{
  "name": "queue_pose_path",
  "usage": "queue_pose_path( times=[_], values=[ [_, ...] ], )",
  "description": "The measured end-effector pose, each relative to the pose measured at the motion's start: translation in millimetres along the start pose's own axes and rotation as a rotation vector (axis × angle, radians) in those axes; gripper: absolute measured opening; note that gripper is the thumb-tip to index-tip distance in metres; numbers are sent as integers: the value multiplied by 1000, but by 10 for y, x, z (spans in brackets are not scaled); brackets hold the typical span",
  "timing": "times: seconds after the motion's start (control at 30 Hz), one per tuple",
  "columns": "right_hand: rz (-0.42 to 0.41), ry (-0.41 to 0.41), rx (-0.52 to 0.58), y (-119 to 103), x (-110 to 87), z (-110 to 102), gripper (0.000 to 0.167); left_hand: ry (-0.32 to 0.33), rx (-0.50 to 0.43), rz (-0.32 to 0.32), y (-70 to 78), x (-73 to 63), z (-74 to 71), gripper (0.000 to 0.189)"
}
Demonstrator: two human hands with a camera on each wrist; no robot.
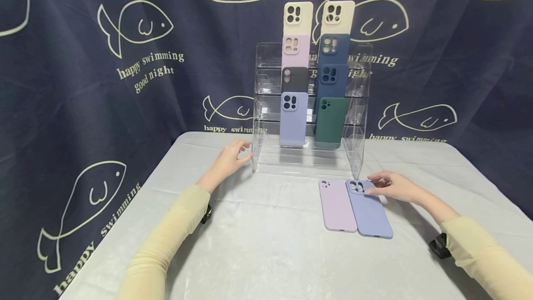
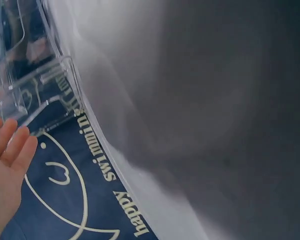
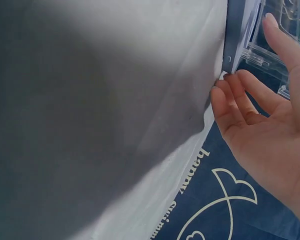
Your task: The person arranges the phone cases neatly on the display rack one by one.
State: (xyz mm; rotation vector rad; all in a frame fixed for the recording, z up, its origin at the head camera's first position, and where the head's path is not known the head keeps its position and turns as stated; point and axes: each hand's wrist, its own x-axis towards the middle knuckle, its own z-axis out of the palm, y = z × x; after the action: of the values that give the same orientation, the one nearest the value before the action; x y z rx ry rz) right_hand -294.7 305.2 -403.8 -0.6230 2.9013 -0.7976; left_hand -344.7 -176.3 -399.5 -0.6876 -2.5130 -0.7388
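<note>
In the head view two phone cases lie side by side on the table, a pink-lilac one (image 1: pixel 338 207) and a periwinkle one (image 1: pixel 372 214). My right hand (image 1: pixel 393 186) is at the camera-cutout end of the periwinkle case. In the right wrist view its fingertips (image 3: pixel 218 100) are right at the case's edge (image 3: pixel 232 35), and the thumb stands apart over the case's face. My left hand (image 1: pixel 231 157) is beside the left wall of a clear tiered display rack (image 1: pixel 270 163), fingers loosely extended and holding nothing.
Two columns of phone cases stand on the rack: cream (image 1: pixel 306 24), pink, black and periwinkle (image 1: pixel 293 126) on the left; cream, two blue and green (image 1: pixel 331 126) on the right. A navy curtain (image 1: pixel 158 105) with fish drawings hangs behind the white-covered table (image 1: pixel 258 244).
</note>
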Motion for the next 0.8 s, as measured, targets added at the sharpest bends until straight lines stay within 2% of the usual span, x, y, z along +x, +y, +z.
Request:
queue_pose_path(
  times=[0.1,0.23,0.4,0.47,0.67,0.8],
  values=[
    [-1,-1,-24,5,-13,12,64,-14,-40,-24,25,-2,55,38],
    [13,-20,-13,8,-38,33,67,-16,-149,-97,44,-7,113,36],
    [12,-22,16,15,-46,57,57,8,-251,-140,39,-10,156,33],
    [7,-31,50,10,-36,56,50,10,-266,-150,32,-17,164,32],
    [81,-52,123,9,-72,-53,58,12,-301,-167,35,-35,176,33],
    [81,-42,252,-9,-110,-184,54,15,-292,-172,53,-27,165,33]
  ],
)
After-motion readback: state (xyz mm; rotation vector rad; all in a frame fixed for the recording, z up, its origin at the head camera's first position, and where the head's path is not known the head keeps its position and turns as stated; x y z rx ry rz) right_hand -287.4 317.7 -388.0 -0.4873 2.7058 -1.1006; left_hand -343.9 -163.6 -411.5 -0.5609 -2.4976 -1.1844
